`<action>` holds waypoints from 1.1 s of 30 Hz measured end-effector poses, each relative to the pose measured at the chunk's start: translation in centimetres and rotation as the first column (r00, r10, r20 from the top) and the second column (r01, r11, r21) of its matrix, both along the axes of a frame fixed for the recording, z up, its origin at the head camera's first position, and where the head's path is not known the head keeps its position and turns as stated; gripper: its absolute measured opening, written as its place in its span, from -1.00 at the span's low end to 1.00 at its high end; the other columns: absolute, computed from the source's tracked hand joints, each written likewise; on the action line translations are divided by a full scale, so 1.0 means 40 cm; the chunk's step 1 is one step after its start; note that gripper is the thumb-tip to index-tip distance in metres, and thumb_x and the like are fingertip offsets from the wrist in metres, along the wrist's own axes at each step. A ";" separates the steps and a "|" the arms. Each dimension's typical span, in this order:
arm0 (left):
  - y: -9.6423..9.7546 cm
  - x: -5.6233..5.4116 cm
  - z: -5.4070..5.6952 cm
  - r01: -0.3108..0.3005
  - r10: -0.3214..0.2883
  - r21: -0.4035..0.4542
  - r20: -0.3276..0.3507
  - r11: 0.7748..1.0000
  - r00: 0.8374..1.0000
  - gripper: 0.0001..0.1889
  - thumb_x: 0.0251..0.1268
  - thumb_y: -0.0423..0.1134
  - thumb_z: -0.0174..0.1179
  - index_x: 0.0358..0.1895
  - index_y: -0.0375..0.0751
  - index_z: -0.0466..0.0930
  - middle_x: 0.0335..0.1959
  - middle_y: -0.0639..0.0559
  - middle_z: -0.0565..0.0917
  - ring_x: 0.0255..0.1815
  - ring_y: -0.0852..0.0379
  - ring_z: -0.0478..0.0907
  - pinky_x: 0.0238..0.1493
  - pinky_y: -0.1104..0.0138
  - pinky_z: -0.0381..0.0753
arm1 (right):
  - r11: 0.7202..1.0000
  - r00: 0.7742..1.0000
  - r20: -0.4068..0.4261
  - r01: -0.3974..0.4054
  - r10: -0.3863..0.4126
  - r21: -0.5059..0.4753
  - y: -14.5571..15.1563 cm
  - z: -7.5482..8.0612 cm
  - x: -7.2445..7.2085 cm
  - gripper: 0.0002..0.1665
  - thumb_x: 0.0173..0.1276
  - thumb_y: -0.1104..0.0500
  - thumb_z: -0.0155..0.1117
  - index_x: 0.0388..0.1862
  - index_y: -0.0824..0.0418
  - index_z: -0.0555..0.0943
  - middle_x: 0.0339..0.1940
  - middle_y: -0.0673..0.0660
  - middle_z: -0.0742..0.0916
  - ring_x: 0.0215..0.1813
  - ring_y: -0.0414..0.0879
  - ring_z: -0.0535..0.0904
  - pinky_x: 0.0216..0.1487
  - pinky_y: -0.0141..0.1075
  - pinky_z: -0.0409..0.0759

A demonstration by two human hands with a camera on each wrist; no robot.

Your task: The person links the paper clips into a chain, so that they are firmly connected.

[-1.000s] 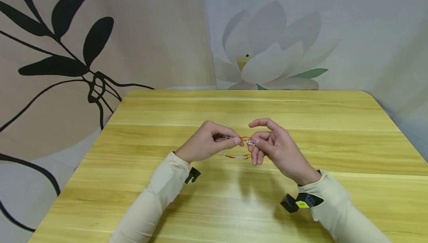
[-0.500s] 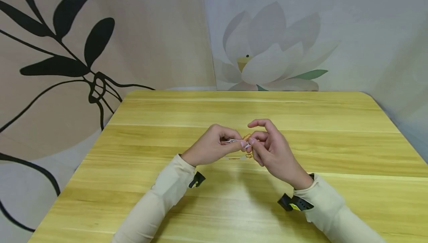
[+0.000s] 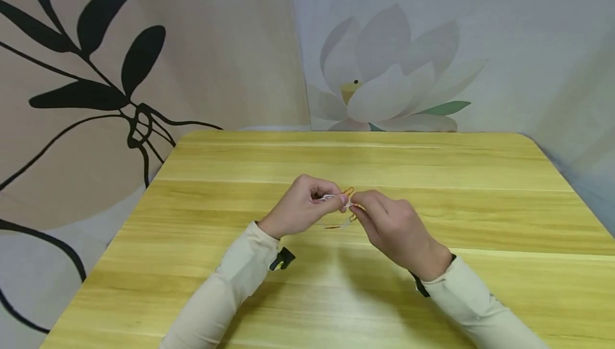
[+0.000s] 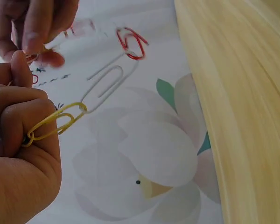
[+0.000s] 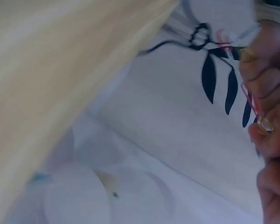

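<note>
My left hand (image 3: 307, 205) grips part of a paper clip chain between thumb and fingers, above the middle of the table. From its curled fingers, in the left wrist view, hang a yellow paper clip (image 4: 60, 119), a white paper clip (image 4: 105, 86) and a red paper clip (image 4: 132, 44), linked end to end. Fingertip to fingertip with it, my right hand (image 3: 396, 226) pinches another part of the clips; which clip is hidden by the fingers. A reddish clip loop (image 3: 349, 190) sticks up between the two hands in the head view.
Both hands are raised over a wooden table (image 3: 240, 167). Behind it hangs a backdrop cloth printed with a pale flower (image 3: 384, 82) and dark leaves (image 3: 144, 61). A small black wrist camera (image 3: 282, 259) sits under the left wrist.
My right hand has turned over, its back now facing up and its raised forefinger brought down to the clips. The left hand shifted slightly right, then back a little, still holding the chain.
</note>
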State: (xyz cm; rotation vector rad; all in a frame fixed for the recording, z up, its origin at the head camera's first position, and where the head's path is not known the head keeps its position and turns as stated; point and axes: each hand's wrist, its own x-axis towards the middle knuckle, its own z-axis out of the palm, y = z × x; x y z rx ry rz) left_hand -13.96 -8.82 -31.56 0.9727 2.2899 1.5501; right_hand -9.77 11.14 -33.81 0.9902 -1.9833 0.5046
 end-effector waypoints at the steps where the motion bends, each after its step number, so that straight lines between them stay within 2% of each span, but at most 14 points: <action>1: 0.000 -0.001 0.000 0.008 -0.008 0.012 0.004 1.000 1.000 -0.76 0.45 -0.29 0.14 -0.41 -0.20 0.72 -0.60 0.09 0.55 -0.71 0.26 0.04 -0.59 0.44 0.12 | 1.000 0.998 -0.056 0.021 -0.019 0.024 -0.001 0.001 -0.002 -0.71 0.62 0.23 -0.06 -0.27 0.32 0.57 -0.44 0.07 0.69 -0.70 -0.29 0.37 -0.69 -0.49 0.37; 3: 0.000 0.000 0.003 0.028 -0.029 0.035 0.011 0.999 1.000 -0.76 0.47 -0.31 0.12 -0.37 -0.25 0.72 -0.67 0.11 0.40 -0.72 0.26 0.04 -0.60 0.44 0.11 | 0.999 0.998 -0.044 0.035 -0.034 0.010 0.001 0.003 -0.001 -0.72 0.61 0.26 -0.04 -0.26 0.32 0.59 -0.42 0.09 0.72 -0.69 -0.26 0.43 -0.67 -0.45 0.41; 5: 0.000 0.001 0.005 0.051 -0.052 0.050 0.019 0.997 0.998 -0.77 0.49 -0.32 0.11 -0.32 -0.27 0.73 -0.65 0.09 0.41 -0.71 0.26 0.05 -0.59 0.44 0.11 | 0.995 0.992 0.126 0.002 0.010 -0.095 0.003 0.005 0.004 -0.79 0.55 0.31 0.06 -0.25 0.30 0.63 -0.48 0.07 0.72 -0.68 -0.27 0.42 -0.66 -0.46 0.39; 6: 0.000 0.003 0.005 0.060 -0.062 0.056 0.026 0.997 0.998 -0.78 0.49 -0.32 0.11 -0.29 -0.27 0.73 -0.62 0.06 0.47 -0.71 0.26 0.04 -0.58 0.44 0.12 | 0.983 0.966 0.249 -0.018 0.064 -0.183 0.005 0.005 0.007 -0.83 0.52 0.33 0.12 -0.24 0.29 0.65 -0.50 0.07 0.71 -0.67 -0.26 0.45 -0.65 -0.45 0.40; 7: 0.000 0.004 0.006 0.070 -0.072 0.061 0.030 0.996 0.997 -0.78 0.50 -0.32 0.10 -0.27 -0.28 0.73 -0.59 0.01 0.51 -0.71 0.26 0.04 -0.58 0.43 0.12 | 0.959 0.915 0.380 -0.020 0.132 -0.283 0.008 0.005 0.011 -0.88 0.49 0.31 0.18 -0.23 0.27 0.67 -0.52 0.07 0.70 -0.64 -0.24 0.49 -0.64 -0.43 0.42; 9: -0.001 0.007 0.006 0.079 -0.082 0.057 0.039 0.995 0.996 -0.79 0.49 -0.32 0.10 -0.25 -0.24 0.74 -0.53 -0.02 0.57 -0.71 0.26 0.05 -0.57 0.43 0.14 | 0.880 0.767 0.576 0.033 0.282 -0.475 0.014 0.009 0.020 -0.93 0.42 0.33 0.27 -0.22 0.25 0.69 -0.52 0.05 0.69 -0.64 -0.22 0.47 -0.61 -0.40 0.42; 11: -0.001 0.009 0.004 0.081 -0.084 0.055 0.046 0.995 0.995 -0.78 0.49 -0.32 0.10 -0.27 -0.24 0.74 -0.50 -0.01 0.62 -0.70 0.26 0.05 -0.57 0.44 0.15 | 0.806 0.631 0.667 0.111 0.395 -0.582 0.020 0.012 0.024 -0.95 0.40 0.33 0.28 -0.22 0.26 0.68 -0.51 0.01 0.68 -0.63 -0.18 0.50 -0.61 -0.34 0.43; 12: -0.001 0.010 0.003 0.082 -0.085 0.056 0.048 0.995 0.995 -0.78 0.48 -0.32 0.10 -0.28 -0.24 0.74 -0.49 0.01 0.63 -0.70 0.26 0.06 -0.56 0.44 0.15 | 0.779 0.578 0.691 0.144 0.434 -0.610 0.023 0.014 0.024 -0.95 0.41 0.31 0.28 -0.21 0.27 0.67 -0.46 0.01 0.69 -0.62 -0.15 0.50 -0.60 -0.31 0.43; 14: -0.001 0.010 0.002 0.086 -0.089 0.054 0.047 0.995 0.995 -0.77 0.48 -0.33 0.09 -0.31 -0.25 0.73 -0.56 0.08 0.56 -0.69 0.26 0.07 -0.56 0.44 0.15 | 0.751 0.523 0.706 0.174 0.477 -0.637 0.027 0.016 0.023 -0.91 0.43 0.29 0.27 -0.18 0.33 0.66 -0.38 -0.01 0.72 -0.60 -0.12 0.51 -0.57 -0.27 0.47; 17: 0.000 0.007 0.002 0.097 -0.099 0.054 0.032 0.994 0.995 -0.76 0.48 -0.33 0.08 -0.33 -0.25 0.72 -0.57 0.14 0.53 -0.67 0.26 0.08 -0.54 0.44 0.16 | 0.739 0.509 0.703 0.176 0.497 -0.651 0.030 0.019 0.019 -0.87 0.44 0.28 0.26 -0.17 0.36 0.65 -0.34 -0.02 0.74 -0.61 -0.11 0.51 -0.57 -0.28 0.48; 20: 0.000 0.004 0.005 0.114 -0.116 0.060 0.022 0.992 0.993 -0.75 0.49 -0.33 0.06 -0.33 -0.26 0.71 -0.64 0.14 0.44 -0.68 0.25 0.08 -0.54 0.43 0.17 | 0.755 0.527 0.706 0.170 0.474 -0.633 0.032 0.020 0.015 -0.90 0.43 0.28 0.28 -0.18 0.32 0.66 -0.34 -0.02 0.74 -0.61 -0.11 0.52 -0.54 -0.29 0.52; 27: -0.007 0.000 0.006 0.152 -0.165 0.122 0.101 0.981 0.981 -0.74 0.52 -0.34 0.00 -0.30 -0.36 0.65 -0.72 0.11 0.21 -0.68 0.21 0.11 -0.56 0.41 0.17 | 0.875 0.663 0.686 0.095 0.300 -0.475 0.030 0.013 0.006 -0.92 0.42 0.35 0.26 -0.22 0.22 0.66 -0.51 0.08 0.65 -0.60 -0.19 0.49 -0.58 -0.33 0.49; 29: -0.010 -0.002 0.002 0.149 -0.167 0.140 0.129 0.979 0.977 -0.73 0.53 -0.33 -0.02 -0.29 -0.38 0.63 -0.72 0.11 0.22 -0.67 0.21 0.12 -0.55 0.41 0.19 | 0.894 0.636 0.714 0.084 0.291 -0.439 0.032 0.013 0.002 -0.94 0.46 0.33 0.21 -0.20 0.22 0.62 -0.49 0.11 0.64 -0.59 -0.19 0.49 -0.59 -0.34 0.46; 33: -0.013 -0.010 -0.015 0.109 -0.132 0.135 0.174 0.985 0.976 -0.74 0.57 -0.31 -0.02 -0.24 -0.39 0.61 -0.67 0.07 0.31 -0.65 0.21 0.19 -0.53 0.41 0.25 | 0.884 0.459 0.806 0.087 0.373 -0.459 0.038 0.008 -0.008 -0.93 0.57 0.26 0.05 -0.11 0.25 0.49 -0.40 0.24 0.65 -0.57 -0.08 0.46 -0.57 -0.32 0.42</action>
